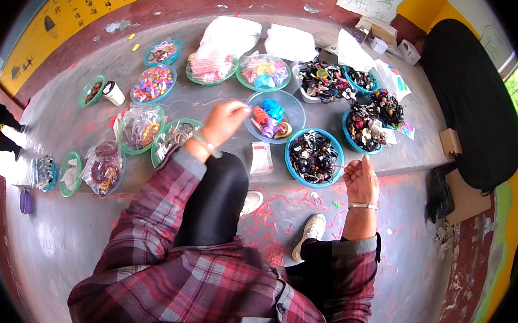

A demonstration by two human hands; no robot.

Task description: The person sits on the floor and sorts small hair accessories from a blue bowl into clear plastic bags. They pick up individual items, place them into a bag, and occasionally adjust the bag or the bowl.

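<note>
My left hand (pixel 224 123) is raised over the ledge beside a clear bowl (pixel 301 113) of blue, red and purple coiled cords. Its fingers are bent together; whatever they pinch is too small to see. A thin pale thread (pixel 194 102) shows just left of it. My right hand (pixel 361 179) is held right of a blue basin (pixel 287 163) full of black beaded hair ties (pixel 314 156). Its fingers curl in toward the thumb, and I cannot make out anything between them. A small zip bag (pixel 262 159) lies between the clear bowl and my knee.
More baskets of beads (pixel 153 84), bagged parts (pixel 141 129) and hair ties (pixel 367 124) spread across the grey ledge (pixel 213 41). A white cup (pixel 113 93) stands at left. A black cushion-like shape (pixel 473 104) leans at right. Red scraps (pixel 273 222) litter the floor around my shoes.
</note>
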